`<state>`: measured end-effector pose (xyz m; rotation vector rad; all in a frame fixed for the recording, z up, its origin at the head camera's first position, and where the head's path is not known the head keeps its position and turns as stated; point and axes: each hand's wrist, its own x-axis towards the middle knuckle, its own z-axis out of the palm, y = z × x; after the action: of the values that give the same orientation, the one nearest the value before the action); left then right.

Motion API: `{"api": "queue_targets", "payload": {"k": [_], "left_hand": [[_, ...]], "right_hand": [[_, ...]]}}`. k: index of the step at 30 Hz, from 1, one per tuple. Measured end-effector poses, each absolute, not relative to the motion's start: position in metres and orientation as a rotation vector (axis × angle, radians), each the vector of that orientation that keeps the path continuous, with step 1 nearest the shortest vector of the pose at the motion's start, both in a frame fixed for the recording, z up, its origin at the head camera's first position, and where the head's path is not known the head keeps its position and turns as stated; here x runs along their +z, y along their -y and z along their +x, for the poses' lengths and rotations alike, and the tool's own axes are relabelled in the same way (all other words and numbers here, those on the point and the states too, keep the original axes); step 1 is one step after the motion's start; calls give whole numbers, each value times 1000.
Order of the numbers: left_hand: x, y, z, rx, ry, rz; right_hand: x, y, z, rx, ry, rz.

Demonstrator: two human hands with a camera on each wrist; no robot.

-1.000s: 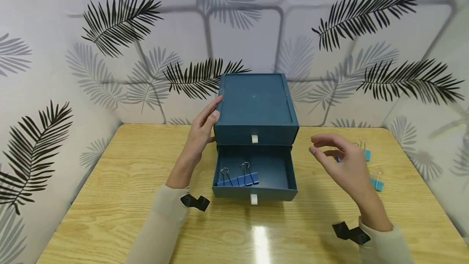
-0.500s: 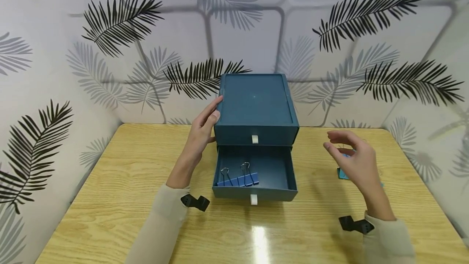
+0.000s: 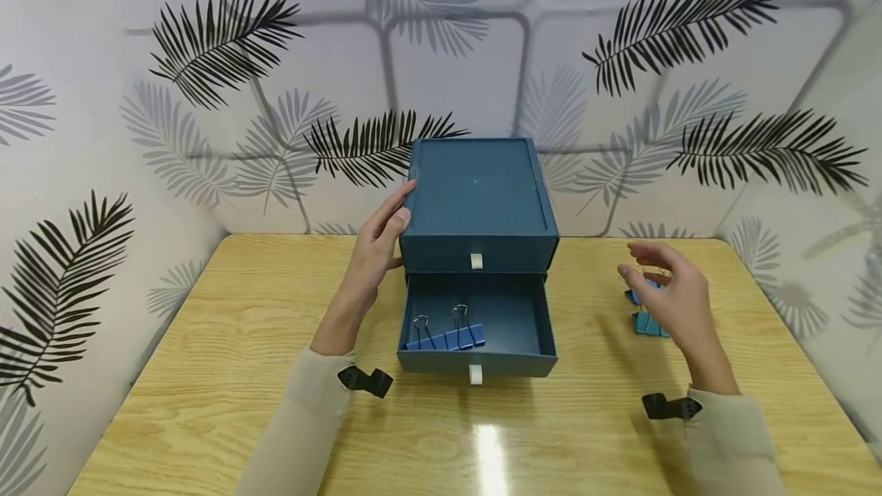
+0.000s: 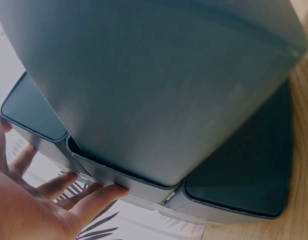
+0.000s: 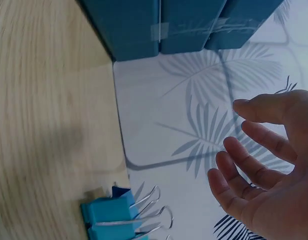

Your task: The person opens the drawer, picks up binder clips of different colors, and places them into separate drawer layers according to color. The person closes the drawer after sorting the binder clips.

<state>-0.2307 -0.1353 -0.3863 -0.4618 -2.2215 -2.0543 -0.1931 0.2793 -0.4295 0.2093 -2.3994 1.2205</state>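
Okay, landmark is the blue drawer unit [image 3: 475,186], standing on the wood surface [image 3: 262,312]. Its upper drawer [image 3: 517,252] is pushed in, its lower drawer [image 3: 513,320] pulled out at the unit's front; each has a white pull tab [image 3: 477,261] mid-front. Blue binder clips [image 3: 448,338], at least two, lie in the lower drawer, front left part of the unit, wire handles up. Left grip [image 3: 372,255] is at the unit's left side: fingers extended and touching the side wall, thumb by the top edge, not clenched around anything. Right grip [image 3: 671,293] is released, well apart from the unit on its right: thumb and fingers curved with a gap between, nothing held. Near that grip, on the surface right of the unit: a teal binder clip [image 3: 648,324], plus a blue clip [image 3: 632,297] just behind it, both partly covered by the hand in the head view. Right wrist view shows fingers apart from the teal clip. Leaf-print backdrop [image 3: 462,75] stands behind the unit. Black mounts [image 3: 365,380] sit on both light sleeves [image 3: 292,423], in front of the unit.
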Motion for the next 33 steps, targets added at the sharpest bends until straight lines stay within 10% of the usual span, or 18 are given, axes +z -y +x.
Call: {"api": "queue_targets", "payload": {"k": [33], "left_hand": [[-387, 135, -232, -2063, 2219, -448]], "right_hand": [[-473, -320, -207, 1099, 2640, -29]]}}
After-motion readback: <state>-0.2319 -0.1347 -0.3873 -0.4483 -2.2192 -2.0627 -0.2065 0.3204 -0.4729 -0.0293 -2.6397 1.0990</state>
